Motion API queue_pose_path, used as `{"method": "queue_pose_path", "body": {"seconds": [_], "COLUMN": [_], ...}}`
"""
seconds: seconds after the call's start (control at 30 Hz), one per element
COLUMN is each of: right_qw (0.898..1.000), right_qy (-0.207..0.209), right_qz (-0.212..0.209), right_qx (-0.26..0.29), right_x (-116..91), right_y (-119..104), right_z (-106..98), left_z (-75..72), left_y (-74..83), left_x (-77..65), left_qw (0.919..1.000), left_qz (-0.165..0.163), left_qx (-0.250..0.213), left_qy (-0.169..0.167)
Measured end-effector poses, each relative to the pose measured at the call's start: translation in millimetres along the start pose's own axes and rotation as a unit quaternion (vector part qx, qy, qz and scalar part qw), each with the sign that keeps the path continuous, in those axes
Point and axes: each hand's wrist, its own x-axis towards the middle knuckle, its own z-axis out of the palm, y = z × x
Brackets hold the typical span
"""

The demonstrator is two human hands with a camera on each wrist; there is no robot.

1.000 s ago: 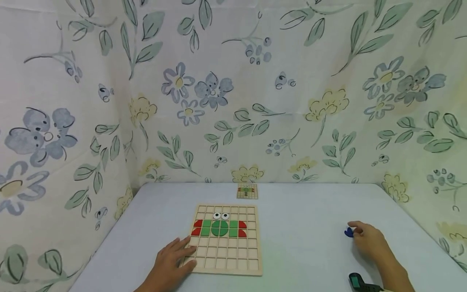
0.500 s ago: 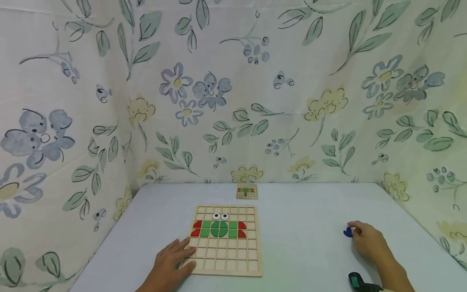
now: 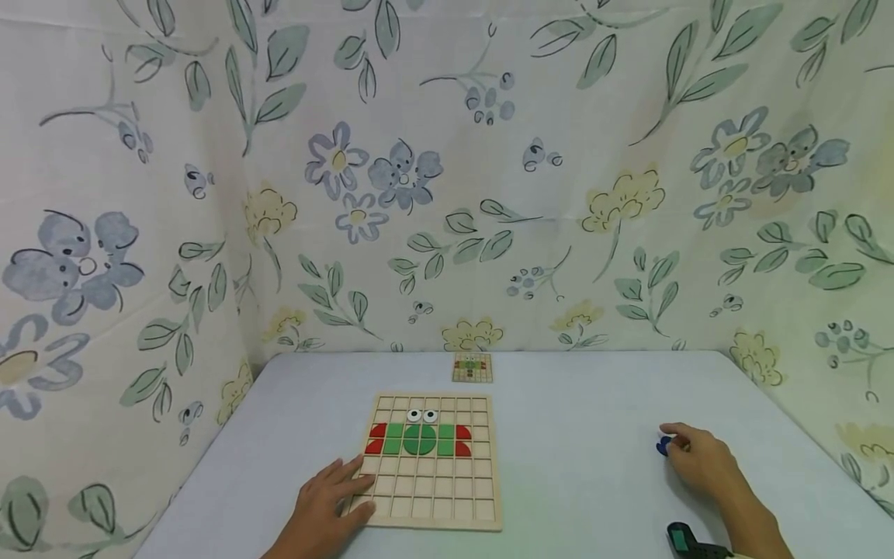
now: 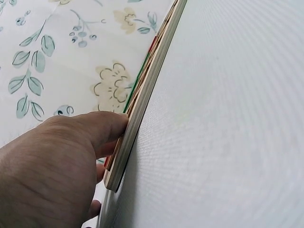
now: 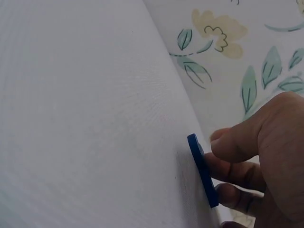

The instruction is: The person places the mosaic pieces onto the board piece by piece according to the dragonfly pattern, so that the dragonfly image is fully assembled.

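Note:
My left hand (image 3: 327, 505) rests at the left edge of a wooden grid board (image 3: 443, 508), thumb and fingers touching its rim (image 4: 142, 102). Set in the board are green tiles (image 3: 421, 440), red quarter-circle tiles (image 3: 462, 432) and two round eye tiles (image 3: 414, 416), forming a figure. Far to the right, my right hand (image 3: 705, 462) is over a dark blue piece (image 3: 662, 445) lying on the white table. In the right wrist view the fingertips touch this blue piece (image 5: 203, 171) while the thumb stands a little apart from it; the hand hides part of it in the head view.
A small card (image 3: 472, 368) with a similar grid picture lies at the back of the table (image 3: 573, 435). Below the right hand is a black device with a small screen (image 3: 680, 537). Floral cloth (image 3: 419, 194) hangs behind the table and along both sides.
My right hand has shifted slightly to the left, and its fingers now cover more of the blue piece. The left hand and the board stay where they were.

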Motion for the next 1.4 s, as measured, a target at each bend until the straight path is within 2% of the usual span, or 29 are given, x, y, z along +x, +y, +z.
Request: {"method": "queue_pose_path", "body": {"seconds": [0.3, 0.57, 0.67, 0.8, 1.03, 1.27, 1.4], "right_qw": [1.000, 1.000, 1.000, 1.000, 1.000, 0.999, 0.999], "right_qy": [0.019, -0.013, 0.001, 0.023, 0.009, 0.031, 0.036], "right_qz": [0.003, -0.002, 0.000, 0.005, 0.020, 0.010, 0.005], "right_qx": [-0.019, 0.003, 0.013, -0.001, -0.003, -0.005, 0.002], "right_x": [-0.4, -3.1, -2.7, -0.8, -0.7, -2.1, -4.2], "right_y": [-0.4, -2.4, -2.7, 0.7, 4.2, 1.4, -4.2], "right_z": [-0.4, -4.7, -4.7, -2.2, -0.1, -0.2, -6.7], "left_z": [0.3, 1.4, 1.6, 1.5, 0.8, 0.4, -0.4], "left_y": [0.3, -0.5, -0.5, 0.9, 1.9, 1.0, 0.9], "left_x": [-0.7, 1.3, 1.4, 1.0, 0.6, -0.3, -1.2], "left_qw": [0.9999, 0.9999, 0.9999, 1.0000, 1.0000, 0.9999, 0.9999], "left_qz": [0.013, 0.011, 0.009, 0.006, 0.005, 0.010, 0.013], "left_qx": [-0.002, 0.005, 0.004, 0.004, 0.005, 0.007, 0.011], "left_qy": [0.005, 0.007, 0.007, 0.003, -0.003, -0.001, 0.000]}}
